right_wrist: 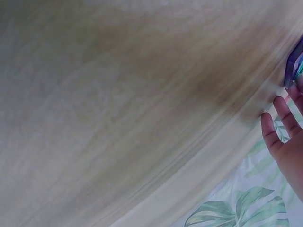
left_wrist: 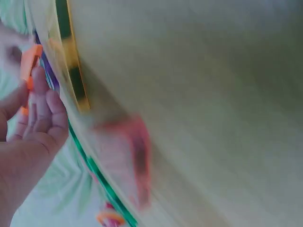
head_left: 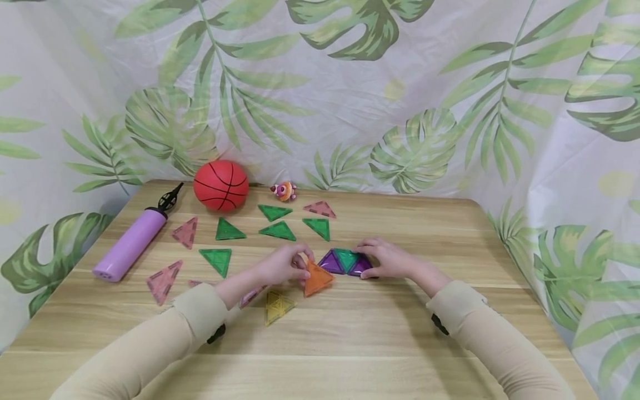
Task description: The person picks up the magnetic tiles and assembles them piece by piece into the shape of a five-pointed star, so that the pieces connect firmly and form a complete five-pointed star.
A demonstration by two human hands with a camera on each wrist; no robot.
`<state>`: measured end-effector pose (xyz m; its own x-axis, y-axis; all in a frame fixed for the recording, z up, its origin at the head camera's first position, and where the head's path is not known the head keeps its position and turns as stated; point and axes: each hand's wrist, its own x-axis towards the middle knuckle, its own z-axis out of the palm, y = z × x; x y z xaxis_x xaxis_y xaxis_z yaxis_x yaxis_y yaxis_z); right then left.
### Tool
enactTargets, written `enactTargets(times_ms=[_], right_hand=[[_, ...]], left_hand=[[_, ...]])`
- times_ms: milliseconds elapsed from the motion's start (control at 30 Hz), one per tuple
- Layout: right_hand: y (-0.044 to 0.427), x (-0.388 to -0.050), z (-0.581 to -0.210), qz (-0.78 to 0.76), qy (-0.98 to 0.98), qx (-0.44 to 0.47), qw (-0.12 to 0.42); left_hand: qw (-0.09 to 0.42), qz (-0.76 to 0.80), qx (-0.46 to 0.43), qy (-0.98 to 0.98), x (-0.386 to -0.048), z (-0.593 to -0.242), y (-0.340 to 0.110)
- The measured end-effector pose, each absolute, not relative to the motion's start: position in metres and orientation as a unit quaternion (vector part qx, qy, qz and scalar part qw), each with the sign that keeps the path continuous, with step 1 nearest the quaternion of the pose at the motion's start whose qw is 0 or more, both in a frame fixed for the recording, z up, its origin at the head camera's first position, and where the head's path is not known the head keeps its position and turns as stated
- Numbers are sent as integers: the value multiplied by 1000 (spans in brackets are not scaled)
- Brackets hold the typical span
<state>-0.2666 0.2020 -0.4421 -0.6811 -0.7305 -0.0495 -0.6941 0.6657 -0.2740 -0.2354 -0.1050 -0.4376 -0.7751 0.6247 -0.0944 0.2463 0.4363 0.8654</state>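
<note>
In the head view, my left hand (head_left: pixel 280 268) pinches an orange triangular tile (head_left: pixel 318 279) between thumb and fingers, tilted over the table. To its right lies a joined strip: a purple triangle (head_left: pixel 330 262), a teal-green triangle (head_left: pixel 346 257) and a second purple triangle (head_left: pixel 361 266). My right hand (head_left: pixel 392 260) grips the strip's right end, thumb on the near side and fingers on the far side. Left of the strip and apart from it is the orange tile, also seen in the left wrist view. Only a corner of the purple tile (right_wrist: pixel 291 64) shows in the right wrist view.
A yellow triangle (head_left: pixel 278 306) lies nearest me. Several green triangles (head_left: pixel 278 230) and pink triangles (head_left: pixel 164 282) are scattered left and behind. Farther back are a red ball (head_left: pixel 221 185), a small toy figure (head_left: pixel 284 191) and a purple hand pump (head_left: pixel 131 244). Leaf-patterned cloth (head_left: pixel 340 111) hangs behind.
</note>
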Motion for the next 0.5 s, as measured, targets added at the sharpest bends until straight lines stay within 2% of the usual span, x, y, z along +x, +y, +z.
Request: enactTargets(times_ms=[67,300,500], right_hand=[[202,-266,-442,-117,910,-391,77],[202,-266,-442,-113,911,-390,78],[202,-266,-443,-114,913,-383,84]], left_hand=[[210,448,253,832,-232,-440,-98],[139,338,263,893,-228,-442,-85],[117,293,283,906,-228,-442,-78]])
